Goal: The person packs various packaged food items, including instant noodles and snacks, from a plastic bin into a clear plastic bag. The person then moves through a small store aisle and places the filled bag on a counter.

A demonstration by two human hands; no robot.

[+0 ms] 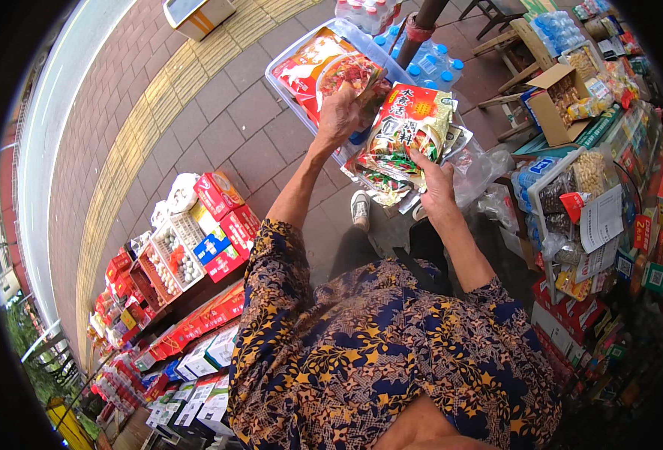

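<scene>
My left hand (340, 115) reaches over a clear plastic bin (272, 93) and grips the edge of a red seasoning packet (354, 76); its fingertips are partly hidden. Large red packets (303, 67) with food pictures lie in that bin. In my right hand (437, 183) is a fanned stack of red, green and gold seasoning packets (413, 121), thumb on top, fingers underneath out of sight. The stack overlaps the bin's near right corner. A crumpled clear plastic bag (472, 174) lies just right of the stack.
Shrink-wrapped water bottles (430, 64) and a metal pole (421, 28) stand behind the bin. At right are a cardboard box (559, 101) and a white rack (539, 225) of bagged goods. Egg crates (179, 253) and red cartons (238, 230) sit at left, beside the paved walkway (219, 129).
</scene>
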